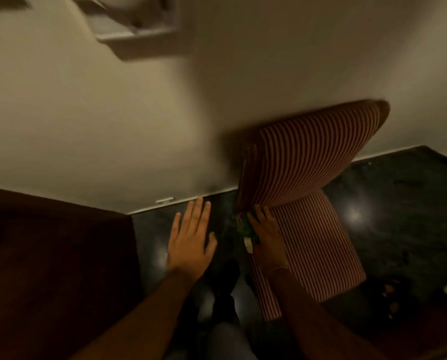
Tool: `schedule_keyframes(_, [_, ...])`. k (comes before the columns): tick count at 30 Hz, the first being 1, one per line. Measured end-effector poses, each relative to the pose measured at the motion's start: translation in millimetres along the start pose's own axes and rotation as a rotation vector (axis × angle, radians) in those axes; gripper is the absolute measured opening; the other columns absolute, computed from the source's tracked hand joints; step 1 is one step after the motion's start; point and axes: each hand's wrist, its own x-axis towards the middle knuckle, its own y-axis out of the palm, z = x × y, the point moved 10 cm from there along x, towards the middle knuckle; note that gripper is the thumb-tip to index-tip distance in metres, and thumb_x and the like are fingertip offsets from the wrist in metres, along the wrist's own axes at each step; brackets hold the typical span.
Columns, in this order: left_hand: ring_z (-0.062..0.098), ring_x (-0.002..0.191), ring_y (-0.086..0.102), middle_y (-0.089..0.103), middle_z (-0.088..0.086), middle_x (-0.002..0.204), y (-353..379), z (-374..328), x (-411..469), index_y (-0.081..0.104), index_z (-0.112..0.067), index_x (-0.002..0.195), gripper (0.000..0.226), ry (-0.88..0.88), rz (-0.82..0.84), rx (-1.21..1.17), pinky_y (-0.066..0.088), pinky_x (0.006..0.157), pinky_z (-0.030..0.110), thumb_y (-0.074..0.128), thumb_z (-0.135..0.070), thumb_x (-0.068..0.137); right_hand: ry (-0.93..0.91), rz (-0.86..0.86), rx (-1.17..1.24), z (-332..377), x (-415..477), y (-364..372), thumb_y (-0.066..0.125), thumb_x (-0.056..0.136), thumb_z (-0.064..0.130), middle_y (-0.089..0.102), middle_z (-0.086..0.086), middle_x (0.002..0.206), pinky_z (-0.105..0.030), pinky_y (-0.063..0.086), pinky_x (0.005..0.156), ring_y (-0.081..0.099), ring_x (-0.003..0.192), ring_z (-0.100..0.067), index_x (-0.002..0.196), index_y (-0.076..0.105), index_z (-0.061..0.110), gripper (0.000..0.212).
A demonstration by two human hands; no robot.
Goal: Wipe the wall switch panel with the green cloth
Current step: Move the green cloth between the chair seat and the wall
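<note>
A blurred pale switch panel (136, 24) is mounted high on the cream wall at the top left of the view. My left hand (191, 240) hangs flat with its fingers spread above the dark floor, holding nothing. My right hand (266, 237) rests at the left edge of a striped chair's seat, its fingers curled over the green cloth (247, 228); only a small green patch and a white tag show beside the hand.
A red-and-white striped chair (310, 162) stands against the wall to the right. A dark wooden piece of furniture (48, 255) fills the lower left. The floor (399, 203) is dark and glossy. A person's foot (391, 294) shows at the lower right.
</note>
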Motion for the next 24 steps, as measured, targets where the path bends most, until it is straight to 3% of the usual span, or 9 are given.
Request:
schedule_keyframes(2, [0.023, 0.172, 0.016, 0.017, 0.003, 0.186, 32, -9, 2, 0.028, -0.017, 0.177, 0.08, -0.003, 0.033, -0.004, 0.012, 0.138, 0.048, 0.051, -0.04, 0.104, 0.088, 0.027, 0.002, -40, 1, 18, 0.068, 0.085, -0.011, 0.028, -0.014, 0.171, -0.057, 0.034, 0.128, 0.011, 0.161, -0.033, 0.155, 0.049, 0.007, 0.074])
schedule_keyframes(5, [0.022, 0.174, 0.011, 0.014, 0.002, 0.187, 74, -18, 4, 0.025, -0.019, 0.178, 0.08, 0.005, 0.093, 0.026, -0.001, 0.139, 0.042, 0.05, -0.041, 0.106, 0.169, 0.108, -0.012, -85, 10, 46, 0.064, 0.089, -0.01, 0.022, -0.01, 0.174, -0.049, 0.026, 0.132, 0.006, 0.164, -0.028, 0.157, 0.046, 0.01, 0.074])
schedule_keyframes(11, [0.021, 0.174, -0.001, 0.0, 0.001, 0.187, 130, -27, 0, 0.005, -0.021, 0.179, 0.082, -0.001, 0.206, 0.069, -0.017, 0.138, 0.038, 0.045, -0.046, 0.111, 0.265, 0.264, -0.063, -146, 24, 90, 0.059, 0.099, -0.001, 0.015, -0.007, 0.177, -0.047, 0.019, 0.134, 0.005, 0.167, -0.03, 0.163, 0.036, 0.014, 0.07])
schedule_keyframes(15, [0.018, 0.173, -0.008, -0.006, -0.002, 0.187, 153, -37, 8, -0.001, -0.024, 0.178, 0.087, -0.012, 0.248, 0.062, -0.025, 0.134, 0.034, 0.055, -0.043, 0.114, 0.304, 0.265, -0.092, -170, 29, 100, 0.055, 0.103, 0.003, 0.01, -0.008, 0.178, -0.047, 0.014, 0.135, 0.001, 0.167, -0.03, 0.165, 0.032, 0.015, 0.067])
schedule_keyframes(20, [0.014, 0.172, -0.017, -0.014, -0.004, 0.186, 172, -42, 15, -0.005, -0.025, 0.178, 0.087, -0.01, 0.292, 0.048, -0.022, 0.135, 0.036, 0.052, -0.045, 0.115, 0.33, 0.288, -0.117, -189, 31, 113, 0.054, 0.104, 0.008, -0.006, -0.009, 0.178, -0.046, 0.005, 0.136, -0.007, 0.166, -0.031, 0.169, 0.015, 0.019, 0.077])
schedule_keyframes(24, [0.012, 0.17, -0.021, -0.016, -0.005, 0.186, 176, -39, 16, -0.005, -0.025, 0.179, 0.084, 0.001, 0.305, 0.038, -0.017, 0.137, 0.039, 0.046, -0.047, 0.116, 0.32, 0.36, -0.26, -190, 21, 126, 0.053, 0.107, 0.037, -0.02, -0.008, 0.176, -0.052, -0.001, 0.136, -0.015, 0.165, -0.031, 0.169, -0.008, 0.022, 0.087])
